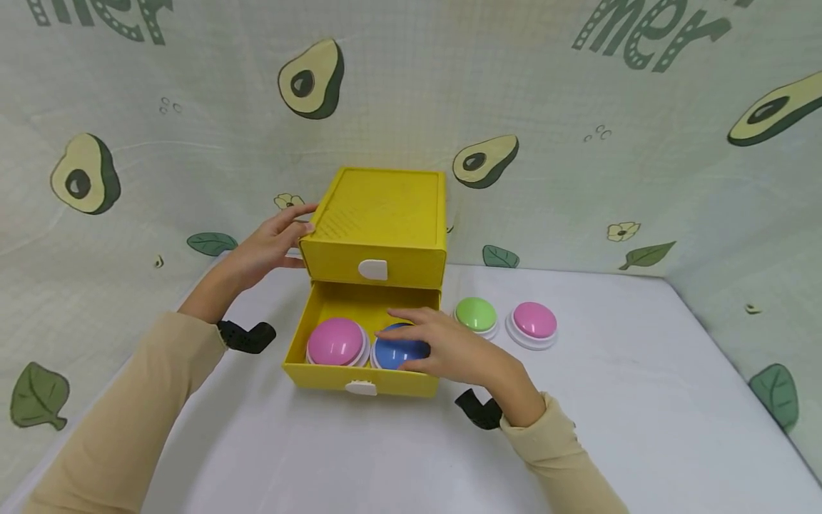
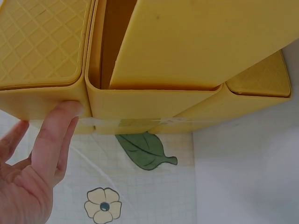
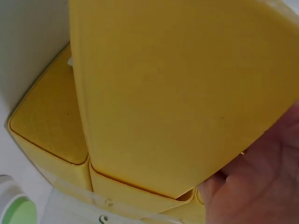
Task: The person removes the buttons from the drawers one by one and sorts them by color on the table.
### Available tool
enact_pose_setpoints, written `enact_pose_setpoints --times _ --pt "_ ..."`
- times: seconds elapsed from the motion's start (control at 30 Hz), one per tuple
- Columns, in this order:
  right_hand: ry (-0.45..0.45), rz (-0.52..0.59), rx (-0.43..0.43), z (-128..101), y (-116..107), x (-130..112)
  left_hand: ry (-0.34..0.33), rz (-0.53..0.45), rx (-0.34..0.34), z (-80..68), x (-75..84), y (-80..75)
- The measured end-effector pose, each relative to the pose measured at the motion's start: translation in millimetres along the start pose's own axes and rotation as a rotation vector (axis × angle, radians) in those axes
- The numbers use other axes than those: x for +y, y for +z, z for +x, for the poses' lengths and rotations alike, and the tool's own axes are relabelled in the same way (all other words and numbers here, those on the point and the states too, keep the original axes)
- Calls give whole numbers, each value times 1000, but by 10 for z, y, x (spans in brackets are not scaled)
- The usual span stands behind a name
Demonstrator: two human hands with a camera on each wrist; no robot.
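A yellow two-drawer box (image 1: 385, 207) stands on the white table, its upper drawer shut and its lower drawer (image 1: 302, 343) pulled out. Inside the lower drawer, a pink dome button (image 1: 335, 341) sits at the left and a blue dome button (image 1: 399, 353) at the right, both on white bases. My right hand (image 1: 459, 346) reaches over the drawer's right wall and grips the blue button, thumb at its front and fingers across its top. My left hand (image 1: 266, 246) rests against the box's left side, fingertips (image 2: 70, 108) touching it with fingers extended.
Right of the box, a green dome button (image 1: 476, 315) and a second pink dome button (image 1: 534, 321) lie on the table (image 1: 642, 371). Behind stands a pale cloth (image 1: 398, 86) printed with avocados and leaves. White pull tabs (image 1: 361, 388) mark the drawer fronts.
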State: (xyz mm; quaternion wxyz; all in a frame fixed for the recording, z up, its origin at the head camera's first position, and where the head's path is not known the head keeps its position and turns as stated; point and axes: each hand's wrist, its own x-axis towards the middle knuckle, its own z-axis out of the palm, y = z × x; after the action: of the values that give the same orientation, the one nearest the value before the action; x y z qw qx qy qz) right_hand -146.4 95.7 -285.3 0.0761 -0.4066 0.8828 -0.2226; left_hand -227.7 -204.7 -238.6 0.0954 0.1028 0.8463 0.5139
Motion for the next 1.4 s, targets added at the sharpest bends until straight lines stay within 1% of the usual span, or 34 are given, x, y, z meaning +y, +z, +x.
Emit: enact_pose_setpoints --times 0.13,0.2,0.33,0.47,0.63,0.77,1.07,1.4 --pt "9 -82 -73 55 -14 16 2 -2 -2 11 3 1" --pt "16 -106 -100 74 -16 26 6 -4 -3 18 4 1" --pt "-4 -139 -106 89 -16 34 5 -12 -7 25 11 2" --pt "-35 -141 -78 88 -12 35 1 -19 -10 15 17 -5" --pt "-20 -98 -65 85 -9 37 3 -17 -13 7 20 -6" --pt "-24 -104 -48 81 2 44 2 -19 -11 14 19 1" --pt "-65 -127 52 64 35 64 7 -13 -11 22 18 4" --pt "-43 -107 85 53 57 67 4 -12 -9 13 16 3"
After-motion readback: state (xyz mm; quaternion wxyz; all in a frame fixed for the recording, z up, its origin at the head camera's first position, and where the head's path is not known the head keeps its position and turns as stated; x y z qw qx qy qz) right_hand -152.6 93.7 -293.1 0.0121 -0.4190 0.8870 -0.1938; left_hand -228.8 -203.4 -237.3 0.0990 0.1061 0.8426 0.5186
